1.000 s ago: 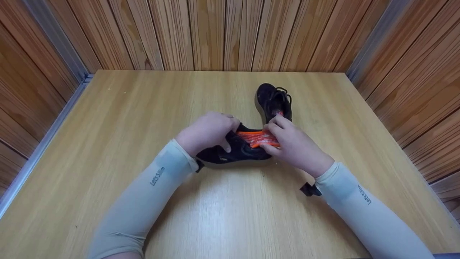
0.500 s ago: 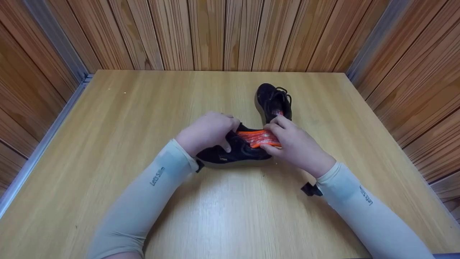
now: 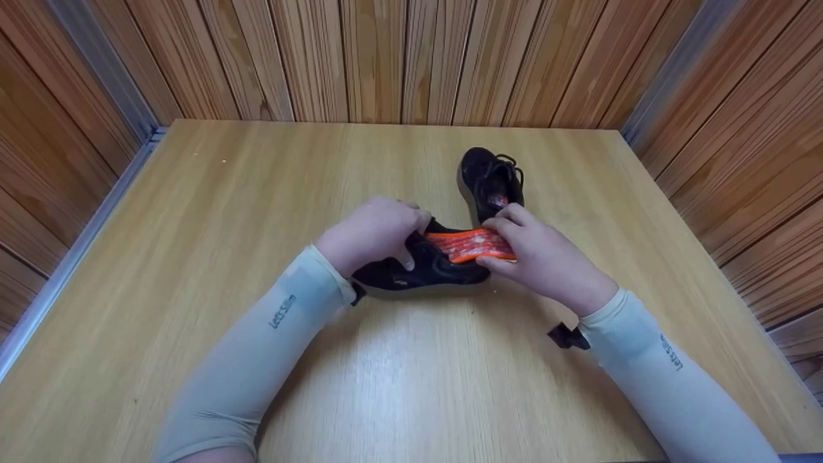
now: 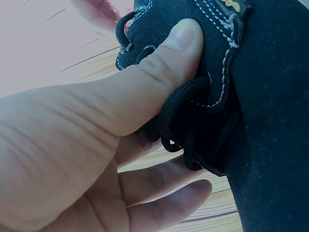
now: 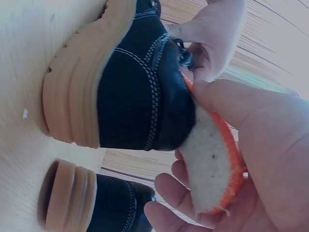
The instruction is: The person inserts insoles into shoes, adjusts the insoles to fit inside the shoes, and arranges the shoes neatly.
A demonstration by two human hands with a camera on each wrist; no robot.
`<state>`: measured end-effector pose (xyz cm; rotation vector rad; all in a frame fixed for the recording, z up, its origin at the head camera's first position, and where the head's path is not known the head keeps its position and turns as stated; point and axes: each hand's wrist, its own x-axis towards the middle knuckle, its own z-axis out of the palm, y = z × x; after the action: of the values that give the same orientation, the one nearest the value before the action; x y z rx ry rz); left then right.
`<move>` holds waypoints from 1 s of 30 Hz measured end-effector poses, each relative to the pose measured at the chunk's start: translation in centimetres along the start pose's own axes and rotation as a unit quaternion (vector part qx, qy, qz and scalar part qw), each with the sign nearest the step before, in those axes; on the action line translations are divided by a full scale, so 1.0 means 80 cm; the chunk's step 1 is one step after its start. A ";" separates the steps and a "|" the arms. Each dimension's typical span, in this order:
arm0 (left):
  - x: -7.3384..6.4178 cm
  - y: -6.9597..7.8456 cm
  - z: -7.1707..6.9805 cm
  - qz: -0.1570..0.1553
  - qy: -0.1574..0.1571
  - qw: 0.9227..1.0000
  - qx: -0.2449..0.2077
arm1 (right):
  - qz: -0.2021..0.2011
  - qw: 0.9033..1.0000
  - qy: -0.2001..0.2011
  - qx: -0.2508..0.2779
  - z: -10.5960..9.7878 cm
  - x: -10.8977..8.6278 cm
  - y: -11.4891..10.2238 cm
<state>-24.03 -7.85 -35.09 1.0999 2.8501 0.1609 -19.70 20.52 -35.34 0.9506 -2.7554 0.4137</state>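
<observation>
A black lace-up shoe (image 3: pixel 421 267) lies on the table, its toe to the left. My left hand (image 3: pixel 376 235) grips it across the laces; in the left wrist view the thumb presses the black upper near the white stitching. An orange-red insole (image 3: pixel 472 244) sticks up out of the shoe's opening at the heel. My right hand (image 3: pixel 543 254) pinches the insole's heel end by both edges. Its pale underside shows in the right wrist view, with the front part hidden inside the shoe. Behind stands a second black shoe (image 3: pixel 479 177) with a red insole inside.
The wooden table (image 3: pixel 386 386) bears both shoes, the second close behind the right hand. Wood-panelled walls (image 3: pixel 373 58) enclose the back and sides. A black strap end (image 3: pixel 568 335) hangs from the right wrist.
My right hand has shifted slightly right, drawing the insole a little further out of the shoe. My left hand keeps its grip in nearly the same place.
</observation>
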 end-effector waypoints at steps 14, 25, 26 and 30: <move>0.002 0.001 -0.002 -0.004 -0.008 1.000 0.001 | 0.024 0.999 -0.019 0.019 0.002 0.001 -0.006; 0.002 0.001 -0.001 -0.007 -0.017 1.000 0.001 | 0.037 0.998 -0.017 0.041 0.010 0.003 -0.007; 0.002 0.001 -0.002 -0.008 -0.018 1.000 0.001 | 0.037 0.998 -0.016 0.043 0.010 0.003 -0.007; 0.004 0.002 -0.003 -0.010 -0.019 1.000 0.002 | 0.041 0.998 -0.017 0.048 0.012 0.004 -0.008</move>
<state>-24.19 -7.57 -34.87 1.0623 2.8273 0.1319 -19.63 19.56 -36.01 0.8761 -2.8352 0.5530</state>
